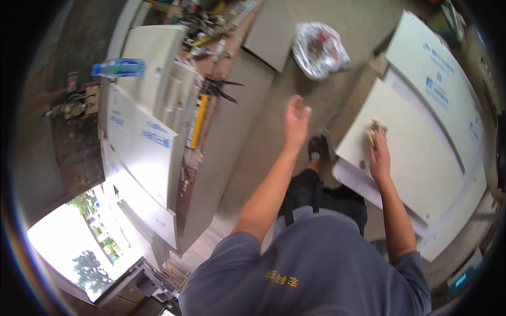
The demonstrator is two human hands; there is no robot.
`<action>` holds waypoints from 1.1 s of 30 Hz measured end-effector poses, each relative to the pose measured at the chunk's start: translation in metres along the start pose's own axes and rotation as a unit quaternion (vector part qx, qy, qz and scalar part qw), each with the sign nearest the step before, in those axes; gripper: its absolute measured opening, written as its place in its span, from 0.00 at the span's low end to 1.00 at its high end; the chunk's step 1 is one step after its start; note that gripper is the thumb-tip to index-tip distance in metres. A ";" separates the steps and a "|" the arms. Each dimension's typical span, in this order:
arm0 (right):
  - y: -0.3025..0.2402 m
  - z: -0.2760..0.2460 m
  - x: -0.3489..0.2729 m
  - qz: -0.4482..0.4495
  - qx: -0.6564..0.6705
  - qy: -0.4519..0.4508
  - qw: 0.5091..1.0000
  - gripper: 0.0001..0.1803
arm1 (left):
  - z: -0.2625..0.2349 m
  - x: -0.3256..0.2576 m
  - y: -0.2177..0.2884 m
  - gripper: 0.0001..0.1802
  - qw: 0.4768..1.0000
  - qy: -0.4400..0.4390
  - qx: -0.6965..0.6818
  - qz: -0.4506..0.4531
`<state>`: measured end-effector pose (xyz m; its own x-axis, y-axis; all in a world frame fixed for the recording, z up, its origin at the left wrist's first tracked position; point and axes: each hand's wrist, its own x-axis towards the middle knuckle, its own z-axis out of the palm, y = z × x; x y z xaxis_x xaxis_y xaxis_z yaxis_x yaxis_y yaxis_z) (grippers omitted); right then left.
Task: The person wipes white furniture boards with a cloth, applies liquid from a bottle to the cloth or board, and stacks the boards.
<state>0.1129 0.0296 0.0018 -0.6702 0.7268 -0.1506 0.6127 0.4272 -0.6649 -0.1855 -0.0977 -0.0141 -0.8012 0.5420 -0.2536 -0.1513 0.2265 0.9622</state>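
Toward three o'clock, right grip (380, 158): I have it clamped on a crumpled cloth (376, 128), its fingers over the wad, against the face of a white panel (408, 145).

Cloth to grip: the wad lies at the fingertips, toward twelve o'clock from the right palm, and touches them. It is bunched, so I read no firm long axis in it.

Panel under cloth: long sides run from about ten to four o'clock, while my right forearm comes up from about five. The cloth sits near the panel's ten o'clock end, with a small dark round mark (362, 165) just beside it toward seven.

Left grip: at two o'clock, nearer the middle of my view, the left grip (297, 124) hangs clear of the panel with fingers apart and nothing visible in it. The right grip is the nearer one to the cloth; the left is well apart from it, toward nine.

Lined bag: at one o'clock a silvery bag (339, 59) stands on the floor (363, 31), mouth up, with brownish litter (318, 46) and a reddish scrap inside; I can't make out the pieces.

Bottle: at ten o'clock a blue-capped clear bottle (126, 67) shows lengthwise, nine to three. I can't tell how full it is.

Sealant gun: also around ten, a black-handled gun with a yellow cartridge (198, 120) sits near the tool-strewn counter (225, 60); its contents are hidden.
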 end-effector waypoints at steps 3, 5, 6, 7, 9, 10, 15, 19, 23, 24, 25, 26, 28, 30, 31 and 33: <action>-0.027 -0.007 0.014 0.175 0.316 0.005 0.933 0.31 | -0.082 0.068 0.104 0.31 0.966 0.175 0.040 0.187; -0.043 -0.006 0.020 0.217 0.527 -0.005 0.822 0.32 | -0.130 0.094 0.152 0.35 0.937 0.237 -0.001 0.257; -0.062 -0.010 0.022 0.218 0.594 -0.018 0.774 0.32 | -0.150 0.099 0.178 0.37 0.917 0.269 -0.024 0.293; -0.081 -0.013 0.027 0.217 0.657 -0.036 0.721 0.32 | -0.176 0.104 0.194 0.41 0.885 0.337 0.034 0.320; -0.096 -0.009 0.030 0.225 0.696 -0.078 0.677 0.32 | -0.226 0.115 0.218 0.49 0.805 0.458 0.136 0.351; -0.105 -0.009 0.033 0.232 0.712 -0.095 0.656 0.31 | -0.255 0.131 0.230 0.53 0.800 0.501 0.136 0.299; -0.181 -0.029 0.055 0.176 0.745 -0.113 0.633 0.29 | -0.362 0.286 0.248 0.73 0.809 0.561 0.105 0.137; -0.229 -0.057 0.059 0.117 0.721 -0.152 0.666 0.31 | -0.475 0.290 0.240 0.54 0.819 0.508 0.146 0.222; -0.244 -0.102 0.070 0.051 0.698 -0.097 0.708 0.32 | -0.310 0.228 0.243 0.43 0.887 0.309 0.093 0.329; -0.251 -0.109 0.071 0.037 0.686 -0.083 0.722 0.31 | -0.290 0.201 0.237 0.42 0.879 0.290 0.149 0.347; -0.256 -0.115 0.073 0.024 0.673 -0.069 0.736 0.30 | -0.253 0.167 0.231 0.39 0.908 0.220 0.087 0.345; -0.254 -0.121 0.072 0.018 0.648 -0.039 0.760 0.28 | -0.199 0.122 0.238 0.37 0.933 0.131 0.000 0.335; -0.255 -0.130 0.068 0.000 0.601 0.004 0.799 0.26 | -0.136 0.060 0.208 0.39 0.943 -0.016 -0.067 0.326; -0.262 -0.138 0.057 -0.040 0.493 0.044 0.868 0.25 | -0.075 0.004 0.193 0.40 0.938 -0.076 0.052 0.333; -0.270 -0.140 0.048 -0.057 0.437 0.059 0.896 0.25 | -0.053 -0.018 0.191 0.39 0.936 -0.112 0.077 0.326; -0.285 -0.148 0.034 -0.147 0.242 0.094 0.954 0.29 | -0.021 -0.048 0.186 0.37 0.932 -0.189 0.082 0.297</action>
<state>-0.0223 0.0124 0.2941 -0.6688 0.7163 0.1990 0.1138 0.3632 -0.9247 -0.1873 -0.0984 0.1786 -0.4490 0.8512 0.2719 0.3685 -0.1008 0.9241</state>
